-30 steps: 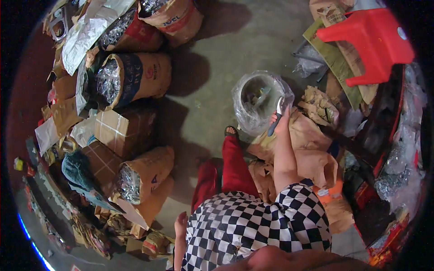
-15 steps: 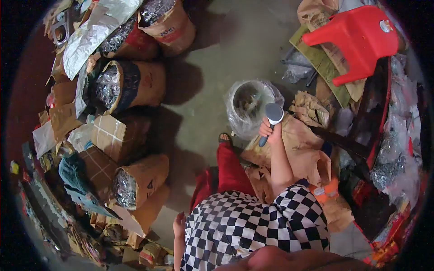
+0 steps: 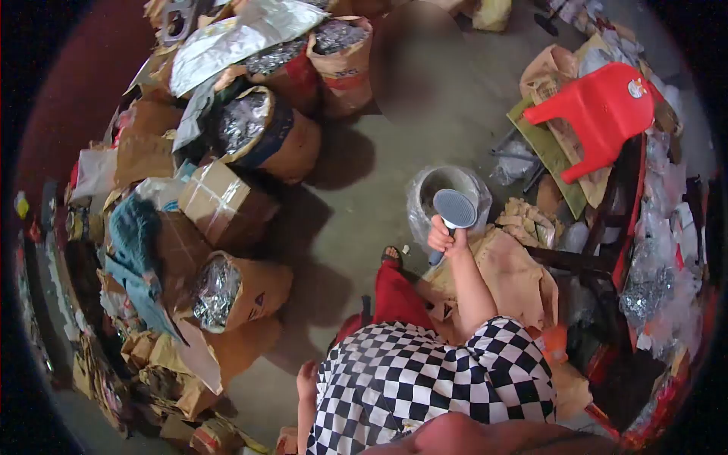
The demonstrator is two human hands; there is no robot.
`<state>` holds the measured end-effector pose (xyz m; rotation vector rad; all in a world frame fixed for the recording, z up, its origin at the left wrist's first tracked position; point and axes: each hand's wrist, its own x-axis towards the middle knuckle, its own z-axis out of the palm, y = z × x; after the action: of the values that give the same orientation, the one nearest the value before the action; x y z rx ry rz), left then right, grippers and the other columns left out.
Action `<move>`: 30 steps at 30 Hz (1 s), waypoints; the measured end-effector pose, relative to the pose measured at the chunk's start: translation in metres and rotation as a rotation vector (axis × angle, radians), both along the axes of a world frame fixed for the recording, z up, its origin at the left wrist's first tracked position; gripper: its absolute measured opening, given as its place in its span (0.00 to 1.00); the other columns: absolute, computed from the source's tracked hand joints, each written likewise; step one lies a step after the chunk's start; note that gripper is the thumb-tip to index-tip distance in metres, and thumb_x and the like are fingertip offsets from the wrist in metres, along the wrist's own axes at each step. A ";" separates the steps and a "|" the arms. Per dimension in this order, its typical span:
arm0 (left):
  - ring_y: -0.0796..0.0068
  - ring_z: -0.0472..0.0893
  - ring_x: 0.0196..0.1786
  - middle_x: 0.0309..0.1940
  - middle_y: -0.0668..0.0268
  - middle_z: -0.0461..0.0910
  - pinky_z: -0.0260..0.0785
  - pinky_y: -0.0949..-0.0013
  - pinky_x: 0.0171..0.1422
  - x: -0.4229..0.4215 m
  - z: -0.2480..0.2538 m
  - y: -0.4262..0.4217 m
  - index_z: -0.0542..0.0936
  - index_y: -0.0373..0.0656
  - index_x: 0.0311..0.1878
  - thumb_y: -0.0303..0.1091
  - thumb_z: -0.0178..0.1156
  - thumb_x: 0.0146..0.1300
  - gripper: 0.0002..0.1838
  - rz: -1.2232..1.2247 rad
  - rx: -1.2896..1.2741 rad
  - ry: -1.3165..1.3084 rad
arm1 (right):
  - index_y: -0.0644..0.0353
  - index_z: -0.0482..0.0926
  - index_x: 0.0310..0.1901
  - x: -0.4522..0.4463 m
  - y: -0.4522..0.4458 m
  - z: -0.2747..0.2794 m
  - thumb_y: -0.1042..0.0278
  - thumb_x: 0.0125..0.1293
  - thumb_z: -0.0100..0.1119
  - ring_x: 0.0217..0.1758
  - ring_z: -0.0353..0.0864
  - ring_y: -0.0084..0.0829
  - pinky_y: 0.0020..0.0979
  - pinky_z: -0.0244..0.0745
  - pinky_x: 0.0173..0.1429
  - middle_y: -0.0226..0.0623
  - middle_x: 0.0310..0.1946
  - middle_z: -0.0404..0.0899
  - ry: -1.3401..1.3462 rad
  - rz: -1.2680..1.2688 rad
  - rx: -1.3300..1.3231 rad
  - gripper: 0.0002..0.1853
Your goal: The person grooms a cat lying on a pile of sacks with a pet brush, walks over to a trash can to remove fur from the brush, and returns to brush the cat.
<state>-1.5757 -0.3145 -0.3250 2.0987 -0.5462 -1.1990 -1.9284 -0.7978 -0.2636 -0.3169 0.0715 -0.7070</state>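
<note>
My right hand (image 3: 447, 238) is wrapped round the handle of a grey and white brush (image 3: 456, 208) with an oval head. The flat grey face of the brush points up toward the camera. Behind it on the floor stands a round tub (image 3: 444, 182) lined with clear plastic, partly hidden by the brush. My left hand (image 3: 307, 371) hangs low beside the checkered shirt, away from any object; its fingers look curled, but what they hold, if anything, cannot be made out.
Paper sacks (image 3: 269, 136) filled with shiny plastic and a taped cardboard box (image 3: 214, 199) line the left. To the right are a red plastic stool (image 3: 595, 114), flattened brown paper (image 3: 504, 273) and dark wooden framing (image 3: 576, 262). A blurred patch lies at the top.
The brush has turned from edge-on to face up in my right hand. The camera view has shifted, so the tub and sacks appear lower in the frame.
</note>
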 end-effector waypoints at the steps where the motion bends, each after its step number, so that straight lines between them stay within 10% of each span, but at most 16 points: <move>1: 0.71 0.78 0.48 0.44 0.58 0.79 0.68 0.70 0.54 0.006 -0.004 0.020 0.74 0.36 0.51 0.31 0.56 0.62 0.15 -0.008 -0.005 -0.030 | 0.54 0.63 0.19 0.019 0.016 0.012 0.42 0.65 0.39 0.05 0.52 0.18 0.23 0.53 0.13 0.22 0.04 0.55 0.000 0.018 -0.019 0.26; 21: 0.62 0.81 0.42 0.39 0.54 0.82 0.71 0.63 0.49 -0.150 0.020 0.399 0.80 0.38 0.45 0.38 0.57 0.55 0.18 0.609 0.352 -0.147 | 0.60 0.65 0.17 0.294 0.323 0.197 0.20 0.55 0.26 0.06 0.57 0.23 0.24 0.58 0.13 0.31 0.06 0.59 0.020 1.004 -0.377 0.42; 30: 0.55 0.77 0.52 0.45 0.51 0.79 0.67 0.62 0.56 -0.160 0.087 0.436 0.78 0.37 0.46 0.46 0.57 0.55 0.22 0.700 0.152 0.013 | 0.55 0.71 0.22 0.346 0.429 0.284 0.23 0.58 0.27 0.09 0.61 0.23 0.24 0.56 0.14 0.31 0.09 0.66 0.562 0.985 -0.630 0.39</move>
<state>-1.7355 0.1212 -0.2378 2.1285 0.2911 -0.8523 -1.5824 -0.3686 0.0205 -1.0582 0.2067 0.3801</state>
